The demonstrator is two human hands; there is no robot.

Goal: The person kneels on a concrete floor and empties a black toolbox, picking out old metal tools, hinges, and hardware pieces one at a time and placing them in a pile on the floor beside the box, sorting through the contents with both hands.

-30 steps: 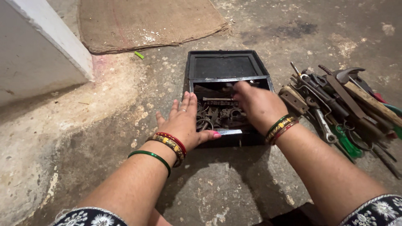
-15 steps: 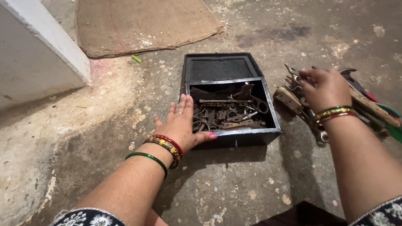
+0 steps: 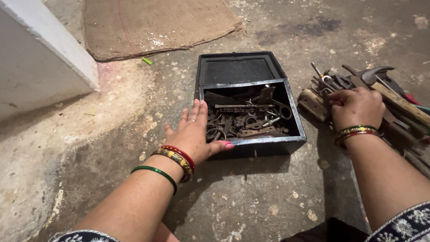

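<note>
Bracing the black metal box [image 3: 268, 142] at its left front corner, left hand [image 3: 195, 133] lies flat and spread, fingers along the left wall, thumb on the front rim, holding nothing. Box sits on the concrete floor [image 3: 251, 197], lid [image 3: 237, 69] flipped back at 12 o'clock, inside full of rusty bits [image 3: 244, 121]: rings, keys, small metal parts. Right hand [image 3: 357, 107] at 3 o'clock of the box, curled down over the tool pile [image 3: 380, 96], fingers bent on the tools; can't tell which tool it grips, if any. Pile has a hammer [image 3: 394, 92], wrenches, wooden handles. Burlap mat [image 3: 152, 22] at 11 o'clock, white wall [image 3: 40, 67] at 9 o'clock. Bangles on both wrists.
</note>
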